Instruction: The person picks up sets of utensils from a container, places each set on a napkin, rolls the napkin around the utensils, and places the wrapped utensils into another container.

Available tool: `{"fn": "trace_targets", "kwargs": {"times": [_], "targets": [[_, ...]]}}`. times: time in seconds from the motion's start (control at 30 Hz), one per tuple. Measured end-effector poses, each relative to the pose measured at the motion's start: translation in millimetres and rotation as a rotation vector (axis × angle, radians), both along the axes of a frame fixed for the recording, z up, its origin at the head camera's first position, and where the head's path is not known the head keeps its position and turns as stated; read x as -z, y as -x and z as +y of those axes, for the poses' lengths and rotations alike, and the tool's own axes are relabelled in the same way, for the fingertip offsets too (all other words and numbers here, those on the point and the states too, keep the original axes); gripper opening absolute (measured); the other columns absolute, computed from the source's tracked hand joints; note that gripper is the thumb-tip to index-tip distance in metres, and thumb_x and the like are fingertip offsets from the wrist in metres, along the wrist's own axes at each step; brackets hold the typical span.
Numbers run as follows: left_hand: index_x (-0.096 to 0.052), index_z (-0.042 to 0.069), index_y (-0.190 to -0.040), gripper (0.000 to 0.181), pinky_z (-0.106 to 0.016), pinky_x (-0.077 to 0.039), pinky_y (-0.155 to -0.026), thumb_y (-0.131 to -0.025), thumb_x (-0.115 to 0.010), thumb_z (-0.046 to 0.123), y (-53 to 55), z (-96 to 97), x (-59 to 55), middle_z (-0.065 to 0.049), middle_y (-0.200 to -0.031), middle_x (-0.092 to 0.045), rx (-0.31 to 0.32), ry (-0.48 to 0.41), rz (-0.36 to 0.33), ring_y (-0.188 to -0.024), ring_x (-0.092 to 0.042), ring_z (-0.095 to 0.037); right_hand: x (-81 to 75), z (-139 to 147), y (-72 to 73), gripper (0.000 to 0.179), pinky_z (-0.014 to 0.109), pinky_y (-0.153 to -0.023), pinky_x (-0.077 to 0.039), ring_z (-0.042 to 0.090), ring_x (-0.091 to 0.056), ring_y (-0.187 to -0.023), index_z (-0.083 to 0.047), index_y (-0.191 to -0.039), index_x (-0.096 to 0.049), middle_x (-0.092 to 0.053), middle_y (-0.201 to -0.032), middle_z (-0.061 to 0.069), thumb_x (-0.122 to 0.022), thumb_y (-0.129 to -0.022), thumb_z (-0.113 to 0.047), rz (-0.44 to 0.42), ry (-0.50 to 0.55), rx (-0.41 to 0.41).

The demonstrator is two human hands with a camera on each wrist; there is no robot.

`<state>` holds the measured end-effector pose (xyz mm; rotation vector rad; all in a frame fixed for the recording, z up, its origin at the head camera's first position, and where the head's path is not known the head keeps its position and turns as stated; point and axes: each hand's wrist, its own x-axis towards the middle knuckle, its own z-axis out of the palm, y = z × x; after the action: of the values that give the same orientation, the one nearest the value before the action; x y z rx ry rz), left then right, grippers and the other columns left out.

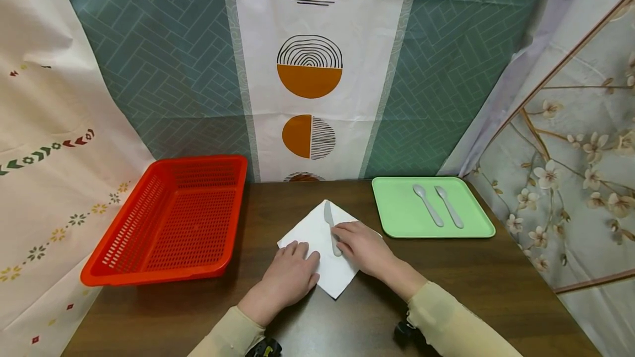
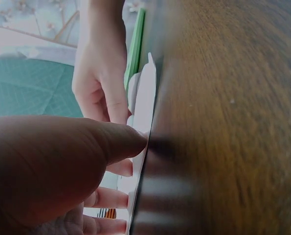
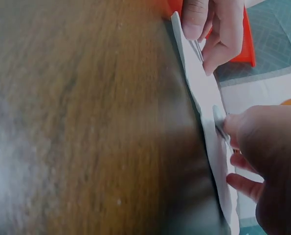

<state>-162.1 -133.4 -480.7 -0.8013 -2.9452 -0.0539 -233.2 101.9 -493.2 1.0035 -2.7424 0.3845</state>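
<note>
A white square napkin (image 1: 331, 277) lies on the wooden table, turned with a corner toward me. On it rests a pale grey plastic knife (image 1: 328, 212), blade pointing away. My right hand (image 1: 366, 249) pinches the knife at its handle, between thumb and fingers. In the right wrist view, the handle end of the knife (image 3: 217, 115) shows beside the thumb. My left hand (image 1: 290, 277) rests on the left part of the napkin with its fingers spread. Seen from the left wrist, its thumb (image 2: 128, 142) touches the napkin's edge.
A red plastic basket (image 1: 237, 214) stands to the left. At the back right lies a light green tray (image 1: 397, 211) holding a grey spoon (image 1: 428, 205) and another grey utensil (image 1: 449, 207), seemingly also a spoon. Patterned cloths hang behind the table and at both sides.
</note>
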Motion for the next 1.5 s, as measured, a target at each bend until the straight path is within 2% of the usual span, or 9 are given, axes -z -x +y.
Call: {"fn": "trace_targets", "kwargs": {"times": [0.2,0.5,0.67,0.9,1.3,1.5], "targets": [[-0.069,0.011,-0.129,0.038,-0.062,-0.053,-0.107,-0.102,-0.079,0.036,0.8,0.4,-1.9,-0.02,-0.134,-0.065,-0.007,0.002,-0.031,-0.126,-0.062,-0.043,-2.4,7,0.0,0.04,0.053,-0.118,-0.046,0.032,-0.06,-0.142,-0.008,-0.146,-0.071,-0.066,-0.152,0.01,-0.073,-0.108,-0.022,-0.081,-0.028,-0.056],[-0.069,0.012,-0.13,0.039,-0.062,-0.052,-0.107,-0.102,-0.079,0.036,2.0,1.2,-2.8,-0.02,-0.134,-0.065,-0.005,0.01,-0.033,-0.126,-0.062,-0.043,-6.6,16,4.1,0.045,0.055,-0.121,-0.042,0.033,-0.055,-0.146,-0.007,-0.152,-0.065,-0.06,-0.158,0.011,-0.071,-0.109,-0.018,-0.107,-0.073,-0.144],[-0.069,0.012,-0.13,0.039,-0.062,-0.052,-0.108,-0.102,-0.079,0.036,2.1,1.1,-2.9,-0.02,-0.134,-0.065,-0.009,0.013,-0.04,-0.127,-0.062,-0.043,-6.3,17,7.4,0.046,0.056,-0.12,-0.043,0.034,-0.055,-0.145,-0.008,-0.152,-0.066,-0.06,-0.159,0.01,-0.072,-0.108,-0.02,-0.111,-0.065,-0.158],[-0.069,0.012,-0.132,0.04,-0.062,-0.051,-0.109,-0.103,-0.078,0.036,1.4,0.6,-2.7,-0.021,-0.137,-0.064,-0.013,0.011,-0.053,-0.129,-0.061,-0.044,-2.2,13,10.4,0.047,0.057,-0.119,-0.043,0.033,-0.053,-0.147,-0.013,-0.152,-0.066,-0.06,-0.16,0.007,-0.073,-0.108,-0.026,-0.124,-0.068,-0.131],[-0.069,0.012,-0.133,0.039,-0.062,-0.052,-0.108,-0.103,-0.078,0.036,0.3,0.5,-2.1,-0.021,-0.138,-0.065,-0.009,0.016,-0.041,-0.13,-0.061,-0.044,1.2,3,9.5,0.041,0.056,-0.113,-0.048,0.035,-0.058,-0.14,-0.013,-0.145,-0.071,-0.066,-0.15,0.009,-0.074,-0.107,-0.03,-0.033,-0.048,-0.133],[-0.069,0.012,-0.133,0.04,-0.062,-0.052,-0.108,-0.103,-0.077,0.036,0.5,0.5,-2.1,-0.021,-0.139,-0.065,-0.009,0.013,-0.037,-0.13,-0.061,-0.045,4.6,0,11.8,0.041,0.052,-0.116,-0.047,0.033,-0.059,-0.139,-0.014,-0.143,-0.072,-0.067,-0.148,0.008,-0.074,-0.107,-0.034,-0.018,-0.033,-0.132]]}}
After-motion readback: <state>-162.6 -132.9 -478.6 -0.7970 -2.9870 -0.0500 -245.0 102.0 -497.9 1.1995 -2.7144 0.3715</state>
